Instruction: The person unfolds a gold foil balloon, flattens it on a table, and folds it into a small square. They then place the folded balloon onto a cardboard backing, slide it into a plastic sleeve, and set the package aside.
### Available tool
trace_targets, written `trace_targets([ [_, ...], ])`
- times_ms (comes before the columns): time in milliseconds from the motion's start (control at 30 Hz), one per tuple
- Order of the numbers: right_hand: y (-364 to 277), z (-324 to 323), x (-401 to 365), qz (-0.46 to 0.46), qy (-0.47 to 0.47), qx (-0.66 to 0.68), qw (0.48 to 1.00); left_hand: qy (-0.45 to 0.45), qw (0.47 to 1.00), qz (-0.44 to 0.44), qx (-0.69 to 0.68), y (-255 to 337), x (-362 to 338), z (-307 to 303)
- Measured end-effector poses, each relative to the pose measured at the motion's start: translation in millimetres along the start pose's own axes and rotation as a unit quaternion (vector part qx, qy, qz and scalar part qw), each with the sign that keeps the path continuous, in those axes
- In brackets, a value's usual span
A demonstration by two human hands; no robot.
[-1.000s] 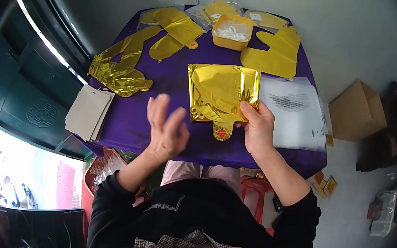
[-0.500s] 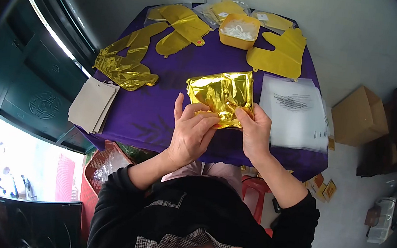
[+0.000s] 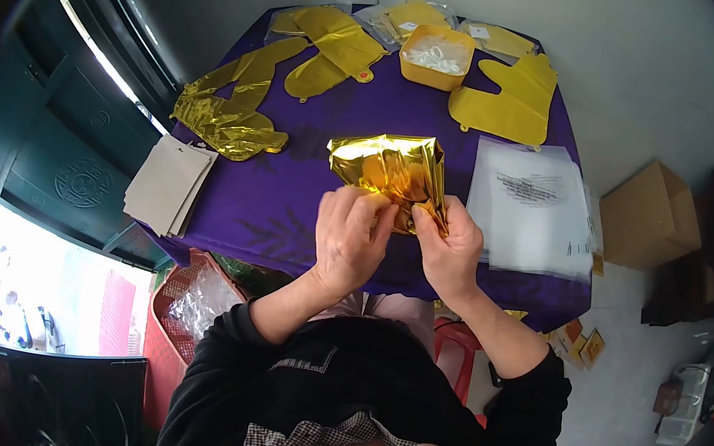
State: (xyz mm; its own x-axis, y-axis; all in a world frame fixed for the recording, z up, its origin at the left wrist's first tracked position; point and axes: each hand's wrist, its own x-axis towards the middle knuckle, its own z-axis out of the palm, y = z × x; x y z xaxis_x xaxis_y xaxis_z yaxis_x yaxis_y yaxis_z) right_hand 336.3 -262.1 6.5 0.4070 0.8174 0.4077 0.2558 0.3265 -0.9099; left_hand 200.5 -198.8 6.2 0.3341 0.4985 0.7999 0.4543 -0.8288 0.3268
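Observation:
A folded, shiny gold foil balloon [image 3: 392,164] is held up above the front of the purple-covered table. My left hand [image 3: 350,238] pinches its near edge on the left, fingers curled. On the right, my right hand [image 3: 449,249] grips the same edge between thumb and bent fingers. The foil is creased and bunched where the two hands come close together. Other flat gold foil balloons lie farther back: a crinkled one [image 3: 232,121] at left, one [image 3: 333,48] behind it, and a smooth one [image 3: 507,104] at right.
A yellow tub [image 3: 434,75] of white ring-like pieces stands at the back, near packed gold sheets [image 3: 422,15]. Grey cards [image 3: 166,184] lie at the left edge, clear printed bags [image 3: 529,216] at right. A cardboard box [image 3: 650,212] and red basket [image 3: 175,312] flank the purple tablecloth [image 3: 262,203].
The foil balloon's far side has tipped and its folds have shifted. My left fingers, spread before, are now drawn in on the near edge. Both hands remain on the foil.

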Motion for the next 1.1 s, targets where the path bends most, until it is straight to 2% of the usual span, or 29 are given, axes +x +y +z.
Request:
trace_targets([
  [67,-5,1,2,-0.021,0.007,-0.048,0.999,0.024,0.999,0.016,-0.039,-1,-4,9],
  [100,-5,1,3,-0.022,0.008,-0.048,0.999,0.008,0.997,-0.002,-0.077,1,-6,8],
  [133,-3,0,4,-0.112,0.008,-0.107,0.988,0.008,0.997,0.0,-0.078,4,-7,7],
  [200,-7,-4,10,-0.27,-0.011,-0.195,0.943,-0.007,0.972,-0.09,-0.215,13,-8,4],
  [267,2,0,20,-0.393,0.011,-0.221,0.892,-0.094,0.915,-0.134,-0.369,10,-12,-6],
  [300,3,1,19,-0.393,0.011,-0.221,0.893,-0.066,0.849,-0.191,-0.488,15,-16,-4],
  [333,4,3,18,-0.414,0.007,-0.274,0.868,-0.036,0.764,-0.245,-0.596,21,-19,-3],
  [367,4,5,18,-0.435,0.002,-0.325,0.84,-0.047,0.739,-0.281,-0.61,18,-22,-4],
  [400,2,8,16,-0.434,0.001,-0.325,0.84,0.005,0.712,-0.287,-0.641,22,-20,-1],
  [467,-5,16,11,-0.421,-0.009,-0.391,0.818,0.046,0.679,-0.326,-0.656,17,-19,2],
  [533,-3,21,5,-0.411,-0.021,-0.402,0.818,0.083,0.645,-0.372,-0.662,15,-11,2],
  [633,-4,23,-2,-0.373,-0.063,-0.384,0.842,0.083,0.642,-0.385,-0.658,0,-11,-1],
  [667,-8,21,-4,-0.373,-0.064,-0.384,0.842,0.064,0.632,-0.391,-0.667,-8,-13,-3],
  [733,-15,10,-4,-0.338,-0.133,-0.286,0.887,0.037,0.609,-0.401,-0.683,-25,-16,-8],
  [800,-6,-11,1,-0.345,-0.076,-0.27,0.896,-0.008,0.581,-0.426,-0.694,-34,-14,-21],
  [833,-4,-18,3,-0.285,-0.037,-0.239,0.927,-0.031,0.585,-0.438,-0.682,-41,-16,-26],
  [867,-2,-24,5,-0.222,0.002,-0.207,0.953,-0.048,0.553,-0.448,-0.701,-45,-18,-31],
  [900,6,-27,5,-0.073,-0.004,-0.067,0.995,-0.065,0.537,-0.456,-0.706,-47,-19,-36],
  [933,13,-31,5,0.079,-0.008,0.075,0.994,-0.084,0.521,-0.463,-0.712,-48,-20,-40],
  [967,15,-39,8,0.196,-0.044,0.176,0.964,-0.086,0.519,-0.463,-0.713,-49,-22,-41],
  [1000,13,-39,7,0.195,-0.042,0.175,0.964,-0.108,0.504,-0.461,-0.723,-50,-25,-42],
  [1067,8,-39,4,0.308,-0.204,0.35,0.861,-0.131,0.487,-0.456,-0.733,-48,-28,-43],
  [1100,16,-37,-3,0.314,-0.204,0.342,0.862,-0.142,0.496,-0.466,-0.719,-47,-30,-43],
])
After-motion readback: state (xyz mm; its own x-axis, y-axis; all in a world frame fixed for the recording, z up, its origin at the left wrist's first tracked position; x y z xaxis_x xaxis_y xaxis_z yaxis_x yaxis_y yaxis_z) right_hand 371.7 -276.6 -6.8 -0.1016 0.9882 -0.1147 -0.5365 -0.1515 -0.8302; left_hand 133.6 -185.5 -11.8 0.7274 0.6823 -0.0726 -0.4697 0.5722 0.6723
